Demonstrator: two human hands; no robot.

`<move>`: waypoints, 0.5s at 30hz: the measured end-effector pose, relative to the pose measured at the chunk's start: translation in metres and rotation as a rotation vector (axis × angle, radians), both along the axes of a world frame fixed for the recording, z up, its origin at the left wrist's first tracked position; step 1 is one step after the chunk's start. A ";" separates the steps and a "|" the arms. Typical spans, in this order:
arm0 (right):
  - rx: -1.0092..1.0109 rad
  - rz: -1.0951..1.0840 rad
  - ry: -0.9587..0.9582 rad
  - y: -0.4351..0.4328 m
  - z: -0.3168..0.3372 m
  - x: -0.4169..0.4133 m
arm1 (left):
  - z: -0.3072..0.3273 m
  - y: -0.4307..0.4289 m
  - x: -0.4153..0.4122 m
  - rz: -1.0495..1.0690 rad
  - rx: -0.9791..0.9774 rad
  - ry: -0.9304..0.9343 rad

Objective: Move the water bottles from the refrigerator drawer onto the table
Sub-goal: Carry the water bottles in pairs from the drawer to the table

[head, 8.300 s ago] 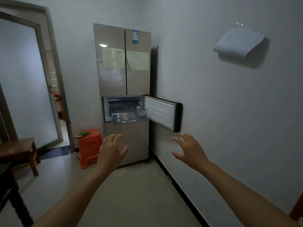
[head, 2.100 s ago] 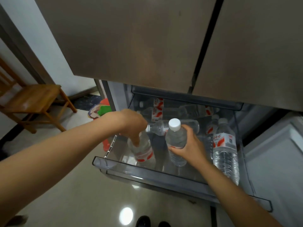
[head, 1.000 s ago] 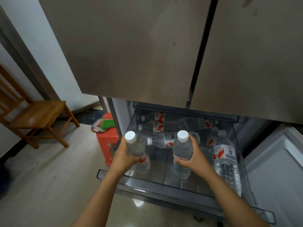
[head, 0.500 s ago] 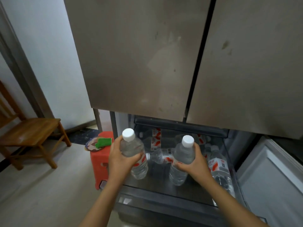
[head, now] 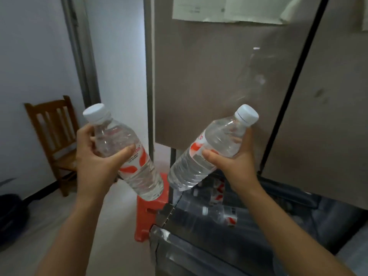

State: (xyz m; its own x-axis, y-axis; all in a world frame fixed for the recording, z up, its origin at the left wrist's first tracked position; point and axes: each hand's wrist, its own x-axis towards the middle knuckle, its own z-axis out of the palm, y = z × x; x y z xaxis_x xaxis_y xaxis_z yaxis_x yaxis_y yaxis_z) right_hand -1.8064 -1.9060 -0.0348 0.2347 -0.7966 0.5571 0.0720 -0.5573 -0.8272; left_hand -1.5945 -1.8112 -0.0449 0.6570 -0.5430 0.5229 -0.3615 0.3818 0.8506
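Both bottles are up in the air before the fridge [head: 219,86], above the open drawer [head: 199,253]. The left hand [head: 95,158] curls fingers and thumb round the left bottle [head: 129,156]; the right hand [head: 234,159] grips the right bottle [head: 211,150] the same way. Each is clear, ribbed and white-capped with a red-and-white label. They are tilted, caps apart and bases near each other. More bottles [head: 221,215] lie in the drawer.

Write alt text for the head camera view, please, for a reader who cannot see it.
A person's left grip holds a tilted, white-capped water bottle and the right grip a second bottle, before closed refrigerator doors. Below, the open drawer holds more bottles; an orange stool stands beside it.
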 end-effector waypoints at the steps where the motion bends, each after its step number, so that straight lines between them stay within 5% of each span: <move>1: 0.003 0.058 0.015 0.001 0.000 0.011 | 0.000 0.008 0.008 0.026 0.008 0.003; 15: 0.153 0.604 0.466 0.015 -0.089 0.182 | -0.107 0.133 0.095 0.612 0.428 0.062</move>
